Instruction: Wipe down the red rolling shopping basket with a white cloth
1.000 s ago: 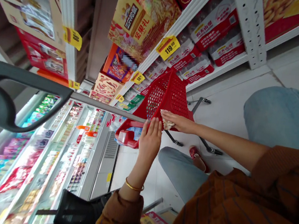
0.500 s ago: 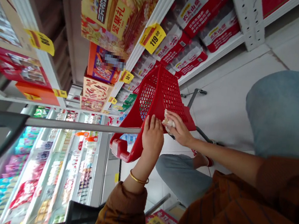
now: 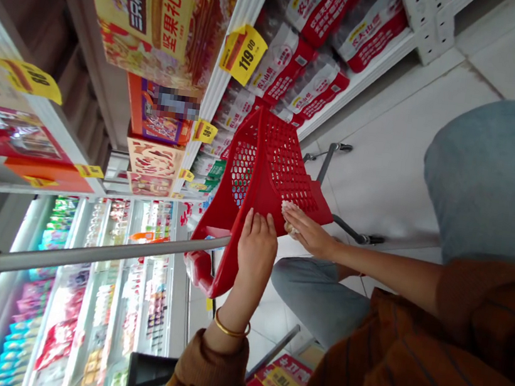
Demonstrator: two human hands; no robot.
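A red mesh-walled plastic shopping basket (image 3: pixel 272 170) stands tilted on a wheeled metal frame (image 3: pixel 330 164). My left hand (image 3: pixel 256 253), with a gold bangle (image 3: pixel 231 327) at the wrist, lies flat against the basket's side, fingers straight. A long grey metal bar (image 3: pixel 108 249) runs leftward from just beside that hand. My right hand (image 3: pixel 307 231) pinches a small pale crumpled packet (image 3: pixel 288 217) at the basket's edge. What the packet is, I cannot tell.
Shelves with red-and-white bottled water packs (image 3: pixel 304 53) and a boxed nut gift set (image 3: pixel 153 11) rise above. A chilled display case (image 3: pixel 103 286) stands at lower left. My jeans-clad knee (image 3: pixel 491 179) and brown striped sweater (image 3: pixel 406 364) fill the right. Floor tiles (image 3: pixel 401 142) lie beyond the basket.
The whole view has swung, with the shelves shifting up and left. The bar's black grip has slid to the left edge. Both hands stay at the basket, and the packet stays pinched.
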